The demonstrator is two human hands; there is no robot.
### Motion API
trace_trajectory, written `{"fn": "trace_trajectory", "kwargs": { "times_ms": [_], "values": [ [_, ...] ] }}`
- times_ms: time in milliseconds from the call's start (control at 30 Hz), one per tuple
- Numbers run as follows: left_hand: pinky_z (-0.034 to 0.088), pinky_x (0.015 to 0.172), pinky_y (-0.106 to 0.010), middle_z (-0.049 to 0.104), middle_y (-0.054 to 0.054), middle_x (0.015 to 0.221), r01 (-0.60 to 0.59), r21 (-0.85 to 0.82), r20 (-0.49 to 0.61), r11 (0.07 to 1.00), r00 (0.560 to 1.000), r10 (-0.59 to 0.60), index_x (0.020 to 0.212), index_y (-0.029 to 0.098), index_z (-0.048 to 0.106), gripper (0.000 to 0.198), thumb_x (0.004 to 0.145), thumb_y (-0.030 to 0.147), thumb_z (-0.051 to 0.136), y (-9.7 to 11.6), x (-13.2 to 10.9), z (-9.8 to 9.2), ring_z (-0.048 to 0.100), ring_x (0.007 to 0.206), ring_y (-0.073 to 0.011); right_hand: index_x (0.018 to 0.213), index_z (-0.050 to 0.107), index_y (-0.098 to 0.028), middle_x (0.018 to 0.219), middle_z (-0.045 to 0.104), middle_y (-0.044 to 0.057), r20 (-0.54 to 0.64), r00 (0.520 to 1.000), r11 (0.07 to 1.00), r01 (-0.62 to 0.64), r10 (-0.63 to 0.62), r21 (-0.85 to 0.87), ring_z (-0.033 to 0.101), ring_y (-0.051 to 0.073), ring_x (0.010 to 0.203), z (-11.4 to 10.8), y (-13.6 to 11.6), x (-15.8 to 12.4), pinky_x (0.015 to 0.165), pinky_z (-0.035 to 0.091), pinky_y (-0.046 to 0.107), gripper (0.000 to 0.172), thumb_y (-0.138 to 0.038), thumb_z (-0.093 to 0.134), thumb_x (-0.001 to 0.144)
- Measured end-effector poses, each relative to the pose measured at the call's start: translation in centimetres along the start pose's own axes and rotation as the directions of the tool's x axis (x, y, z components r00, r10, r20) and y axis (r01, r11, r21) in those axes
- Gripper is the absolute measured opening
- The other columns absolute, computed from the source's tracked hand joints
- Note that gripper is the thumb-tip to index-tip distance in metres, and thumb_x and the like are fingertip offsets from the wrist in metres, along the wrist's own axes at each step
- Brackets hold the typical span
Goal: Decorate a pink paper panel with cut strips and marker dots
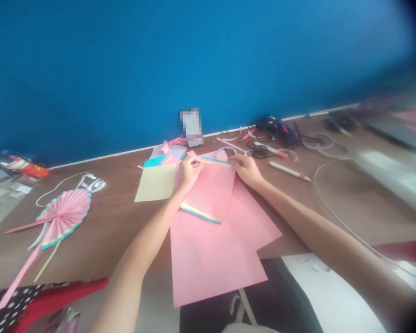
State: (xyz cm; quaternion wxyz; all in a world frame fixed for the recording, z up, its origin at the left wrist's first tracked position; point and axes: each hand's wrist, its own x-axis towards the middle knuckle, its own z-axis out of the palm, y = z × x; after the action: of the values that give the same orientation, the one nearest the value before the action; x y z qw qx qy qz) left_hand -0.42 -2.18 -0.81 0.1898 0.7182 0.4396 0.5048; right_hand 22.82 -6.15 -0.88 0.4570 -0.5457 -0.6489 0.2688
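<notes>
Between my hands is a pink paper sheet [217,178] with a blue and yellow strip along its far edge and another along its near edge. My left hand [190,170] pinches the far edge at its left end. At the right end of that edge, the fingers of my right hand [246,169] are closed on the strip. Larger pink sheets [215,263] lie underneath, overhanging the table's front edge. A pale yellow sheet [156,183] lies just left of my left hand. The fingertips look slightly blurred.
A pleated pink paper fan [67,212] lies at left on the brown table [125,236]. A phone-like object [191,126], pixelated, leans near the blue wall [194,55]. Pens [289,171], dark cables [280,132] and a white power strip [395,180] occupy the right side.
</notes>
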Motion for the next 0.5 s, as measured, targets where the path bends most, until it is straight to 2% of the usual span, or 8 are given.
{"fn": "trace_trajectory", "kwargs": {
  "times_ms": [167,500],
  "values": [
    [0.051,0.08,-0.032,0.067,-0.003,0.077,0.116,-0.017,0.011,0.993,0.993,-0.116,0.072,0.019,0.061,0.008,0.078,0.025,0.061,-0.23,-0.06,0.15,0.063,0.079,-0.0169,0.092,0.069,-0.015,0.058,0.051,-0.001,0.007,1.0,1.0,0.01,-0.01,0.0,0.039,0.013,0.052,0.04,0.03,0.05,0.053,0.029,0.026,0.028,-0.031,0.048,0.081],
    [0.05,0.082,-0.031,0.068,-0.004,0.082,0.196,-0.108,-0.003,0.975,0.98,-0.197,0.075,0.019,0.063,0.015,0.078,0.034,0.064,-0.03,0.01,-0.01,0.063,0.081,-0.0167,0.095,0.069,-0.016,0.061,0.053,0.0,0.017,0.999,1.0,0.028,-0.028,0.007,0.041,0.013,0.054,0.12,0.2,0.01,0.055,0.03,0.026,0.029,-0.032,0.048,0.083]
  ]
}}
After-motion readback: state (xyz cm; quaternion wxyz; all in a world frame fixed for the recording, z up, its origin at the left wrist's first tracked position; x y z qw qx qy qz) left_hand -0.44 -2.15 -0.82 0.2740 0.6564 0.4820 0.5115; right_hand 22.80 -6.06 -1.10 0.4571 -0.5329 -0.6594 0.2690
